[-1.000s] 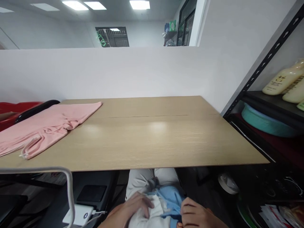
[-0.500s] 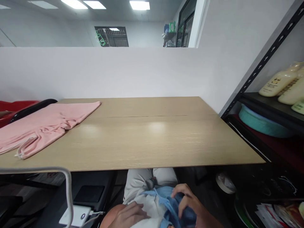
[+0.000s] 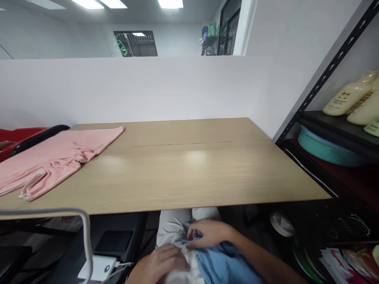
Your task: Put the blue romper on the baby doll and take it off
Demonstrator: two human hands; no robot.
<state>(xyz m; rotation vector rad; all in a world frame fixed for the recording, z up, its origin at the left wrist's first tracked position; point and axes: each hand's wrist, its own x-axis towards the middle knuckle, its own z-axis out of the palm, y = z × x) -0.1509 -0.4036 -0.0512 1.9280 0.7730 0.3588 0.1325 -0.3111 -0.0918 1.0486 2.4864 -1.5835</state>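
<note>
In my lap lies a blue denim-like cloth (image 3: 227, 262), bunched at the lower edge of the view. Beside it on the left is white cloth (image 3: 192, 256); whether the two belong together I cannot tell. My right hand (image 3: 209, 232) bends over the top edge of the blue cloth, with thumb and fingers curled in on it. Resting on the white cloth, my left hand (image 3: 167, 260) has its fingers stretched out and holds nothing that shows. Both hands are below the table's front edge, above light-coloured trousers (image 3: 171, 227).
A wooden table (image 3: 177, 173) spans the front, with a pink garment (image 3: 68, 152) spread on its left. Shelves on the right carry bottles (image 3: 343, 98) and a teal round item (image 3: 328, 148). A grey tube (image 3: 85, 232) and a white power bank (image 3: 97, 268) are at lower left.
My right hand has moved left and forward, from the dark blue bundle to the cloth's top edge. The blue cloth now lies more spread out. My left hand stays on the white cloth.
</note>
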